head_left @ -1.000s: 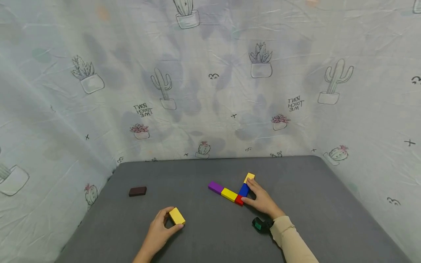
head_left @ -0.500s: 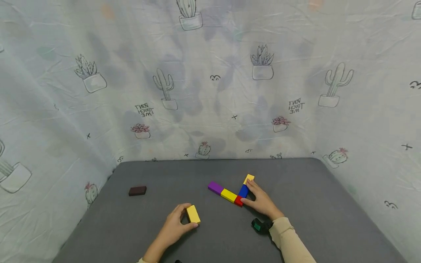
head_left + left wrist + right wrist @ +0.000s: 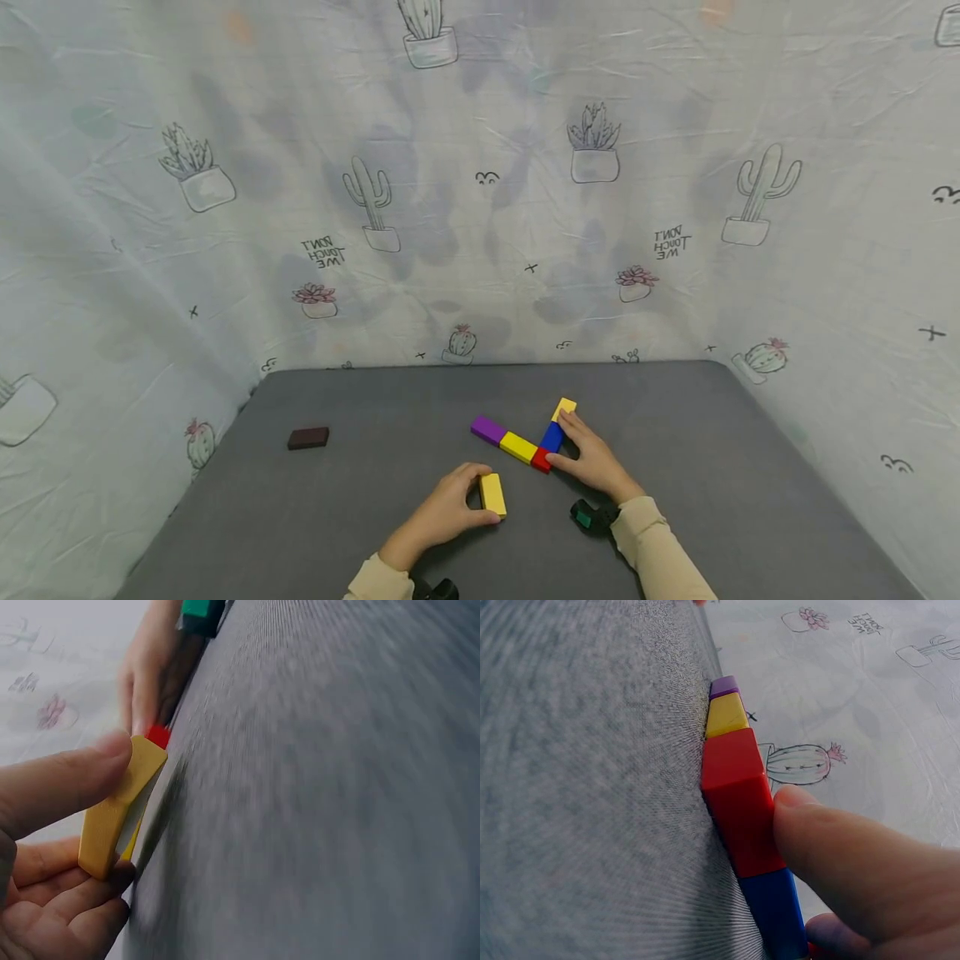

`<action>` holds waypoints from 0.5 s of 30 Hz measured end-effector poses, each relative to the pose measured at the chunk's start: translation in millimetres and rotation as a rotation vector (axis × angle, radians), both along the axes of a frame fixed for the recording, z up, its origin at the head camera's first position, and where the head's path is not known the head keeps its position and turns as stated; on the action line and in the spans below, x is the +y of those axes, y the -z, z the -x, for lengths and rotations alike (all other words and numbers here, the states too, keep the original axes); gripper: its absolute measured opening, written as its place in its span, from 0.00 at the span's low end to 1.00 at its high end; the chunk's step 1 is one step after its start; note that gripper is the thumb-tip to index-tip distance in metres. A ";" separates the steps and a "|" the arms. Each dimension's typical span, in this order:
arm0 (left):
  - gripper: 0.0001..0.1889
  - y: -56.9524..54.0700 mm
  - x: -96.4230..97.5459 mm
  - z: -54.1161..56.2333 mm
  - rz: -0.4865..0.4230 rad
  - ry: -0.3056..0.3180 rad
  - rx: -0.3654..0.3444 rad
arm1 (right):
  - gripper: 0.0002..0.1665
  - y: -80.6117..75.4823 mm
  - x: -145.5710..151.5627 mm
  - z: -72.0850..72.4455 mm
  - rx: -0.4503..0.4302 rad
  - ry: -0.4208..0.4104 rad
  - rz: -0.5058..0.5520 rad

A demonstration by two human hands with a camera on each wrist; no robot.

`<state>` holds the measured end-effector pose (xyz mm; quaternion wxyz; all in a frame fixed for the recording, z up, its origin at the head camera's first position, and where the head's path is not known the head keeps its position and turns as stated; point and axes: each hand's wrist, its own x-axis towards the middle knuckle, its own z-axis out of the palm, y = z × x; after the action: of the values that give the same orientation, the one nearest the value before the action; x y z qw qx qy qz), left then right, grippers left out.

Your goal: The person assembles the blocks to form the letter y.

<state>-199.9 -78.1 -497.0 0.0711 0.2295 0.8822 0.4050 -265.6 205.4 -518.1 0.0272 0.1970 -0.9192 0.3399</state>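
Note:
My left hand (image 3: 448, 505) pinches a yellow block (image 3: 492, 496) between thumb and fingertips; the left wrist view shows this block (image 3: 124, 799) tilted close above the grey surface. My right hand (image 3: 597, 465) rests at a V of joined blocks, thumb on the red block (image 3: 739, 802) at the corner and fingertips on the pale yellow block (image 3: 566, 405). Between those two lies a blue block (image 3: 552, 436), partly covered by the hand. From the red corner, a yellow block (image 3: 517, 447) and a purple block (image 3: 488, 430) run back to the left.
A dark brown block (image 3: 308, 438) lies alone on the left part of the grey table (image 3: 390, 408). A pale curtain (image 3: 480, 250) printed with cacti encloses the back and sides. Black wrist devices sit at both sleeves, the right one (image 3: 592, 517) with a green patch.
My left hand has carried its yellow block to the right, nearer the joined blocks. The right hand stays in place on them.

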 end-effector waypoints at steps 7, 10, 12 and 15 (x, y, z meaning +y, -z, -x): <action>0.36 -3.5 20.8 8.4 0.080 0.035 -0.010 | 0.48 -1.5 -0.7 -1.1 -0.028 0.010 0.005; 0.36 -4.1 26.9 11.3 0.114 0.050 -0.008 | 0.49 -0.8 -0.5 -0.5 -0.035 0.012 0.000; 0.36 -4.5 30.2 12.7 0.128 0.058 -0.004 | 0.49 -0.3 -0.4 0.2 -0.036 0.015 -0.002; 0.35 -4.9 34.8 14.4 0.150 0.077 0.015 | 0.49 0.7 0.0 0.8 -0.030 0.017 -0.006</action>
<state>-214.3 -43.3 -492.0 0.0971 0.2600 0.9012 0.3329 -266.5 205.4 -518.8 0.0156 0.1841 -0.9221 0.3399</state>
